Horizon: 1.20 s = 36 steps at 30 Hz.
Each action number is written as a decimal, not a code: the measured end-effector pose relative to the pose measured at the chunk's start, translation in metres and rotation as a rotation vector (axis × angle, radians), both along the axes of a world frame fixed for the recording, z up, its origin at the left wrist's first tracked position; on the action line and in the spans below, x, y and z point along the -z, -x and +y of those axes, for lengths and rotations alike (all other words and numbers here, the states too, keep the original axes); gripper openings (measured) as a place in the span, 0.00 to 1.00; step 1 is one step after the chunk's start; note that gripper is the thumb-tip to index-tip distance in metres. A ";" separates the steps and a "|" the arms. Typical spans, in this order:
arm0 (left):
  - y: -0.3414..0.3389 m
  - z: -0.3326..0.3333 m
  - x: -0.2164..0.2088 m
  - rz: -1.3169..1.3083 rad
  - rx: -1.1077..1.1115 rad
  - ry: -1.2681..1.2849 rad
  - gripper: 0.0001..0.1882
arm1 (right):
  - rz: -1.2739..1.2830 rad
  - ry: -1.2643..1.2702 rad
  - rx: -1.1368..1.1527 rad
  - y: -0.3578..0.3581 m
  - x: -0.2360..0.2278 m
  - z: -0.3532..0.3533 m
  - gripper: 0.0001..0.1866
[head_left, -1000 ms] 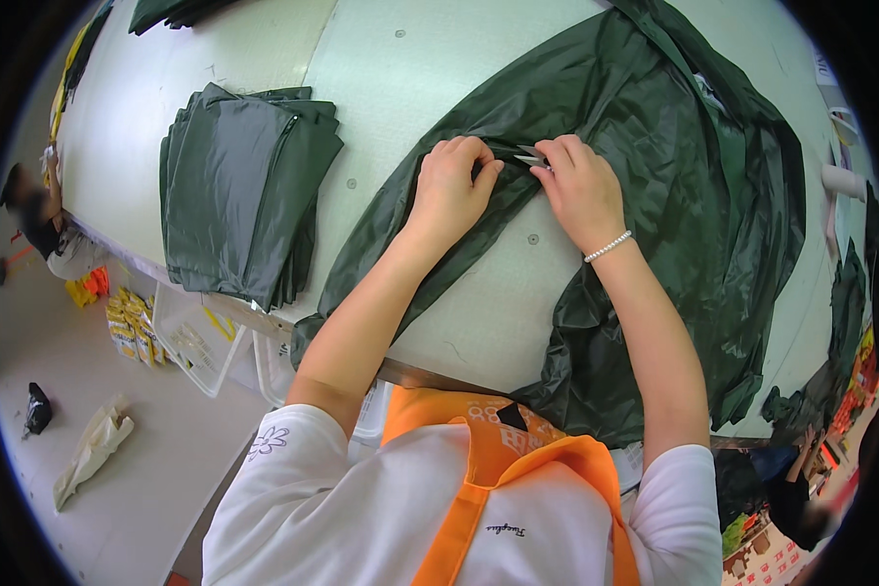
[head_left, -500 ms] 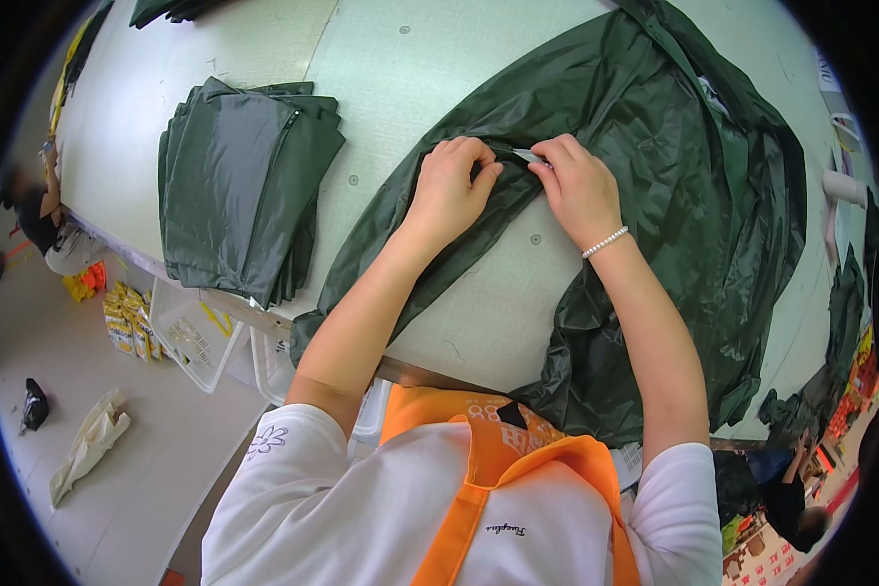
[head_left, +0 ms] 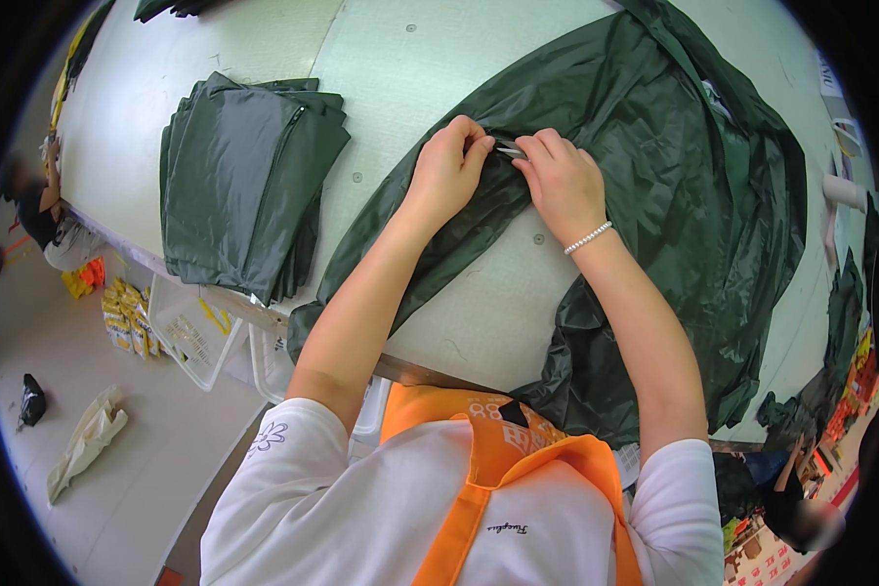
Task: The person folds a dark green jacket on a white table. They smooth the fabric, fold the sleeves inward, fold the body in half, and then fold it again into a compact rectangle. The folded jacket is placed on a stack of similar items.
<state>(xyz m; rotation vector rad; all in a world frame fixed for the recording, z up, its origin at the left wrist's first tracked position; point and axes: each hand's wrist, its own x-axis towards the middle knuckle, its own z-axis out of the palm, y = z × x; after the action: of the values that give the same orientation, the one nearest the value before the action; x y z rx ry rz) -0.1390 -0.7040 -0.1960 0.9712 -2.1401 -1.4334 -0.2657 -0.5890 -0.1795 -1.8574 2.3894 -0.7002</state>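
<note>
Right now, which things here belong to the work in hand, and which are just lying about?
Seemingly in use:
left hand, pinching green cloth
right hand, holding metal blades
folded stack, probably

Seemingly lying about:
pale cloth
black bundle
yellow packets

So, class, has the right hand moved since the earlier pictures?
Yes: judged against the nearest stud in the table, the right hand has shifted left and slightly up the picture.
</note>
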 end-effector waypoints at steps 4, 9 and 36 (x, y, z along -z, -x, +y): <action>-0.001 -0.003 -0.001 -0.013 0.009 -0.050 0.09 | -0.021 0.021 0.010 -0.002 0.003 -0.002 0.09; -0.001 -0.008 0.006 -0.001 0.015 -0.085 0.09 | -0.073 0.078 0.037 -0.002 0.004 -0.003 0.08; 0.003 -0.014 0.007 -0.058 0.020 -0.138 0.08 | -0.074 0.082 0.106 -0.002 0.021 -0.007 0.06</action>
<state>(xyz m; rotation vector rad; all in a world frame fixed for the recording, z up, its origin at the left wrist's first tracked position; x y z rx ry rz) -0.1423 -0.7178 -0.2030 1.0561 -2.1199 -1.5994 -0.2641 -0.5964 -0.2001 -1.7106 2.4617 -0.8722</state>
